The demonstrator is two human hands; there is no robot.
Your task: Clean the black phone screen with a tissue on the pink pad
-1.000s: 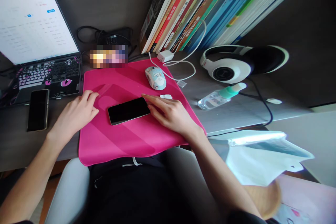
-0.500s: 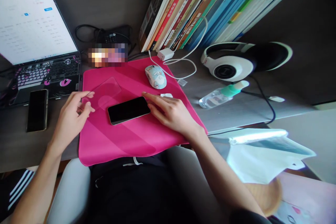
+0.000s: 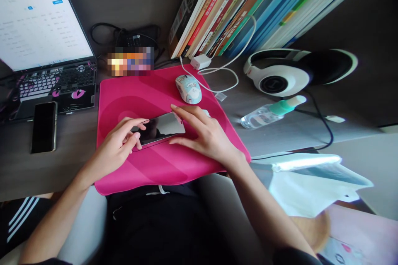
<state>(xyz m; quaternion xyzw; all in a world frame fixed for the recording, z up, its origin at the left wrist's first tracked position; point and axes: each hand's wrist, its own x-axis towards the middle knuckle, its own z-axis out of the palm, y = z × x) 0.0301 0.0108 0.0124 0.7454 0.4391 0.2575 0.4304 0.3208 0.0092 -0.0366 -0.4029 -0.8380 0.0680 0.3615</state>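
Observation:
A phone (image 3: 158,139) lies face up, slightly aslant, on a pink desk mat (image 3: 124,91). Above its screen is a clear glass screen protector (image 3: 169,123), thinly outlined and reflecting light; whether it touches the phone I cannot tell. My left hand (image 3: 120,138) pinches the protector's left end between thumb and fingers. Around the phone's right end, my right hand (image 3: 205,130) has its thumb and forefinger spread apart, the fingertips close to the edges. A small white piece (image 3: 205,112) is partly hidden behind the right hand.
A patterned mouse (image 3: 188,89) sits at the mat's back. To the left are a second phone (image 3: 44,127) and a laptop (image 3: 56,87). A white charger with cable (image 3: 200,62), headphones (image 3: 280,76), a spray bottle (image 3: 270,112) and books (image 3: 211,12) occupy the back and right.
My left hand has brought the screen protector rightward from the mat's left side to above the phone. My right hand's thumb has spread away from its forefinger at the phone's right end.

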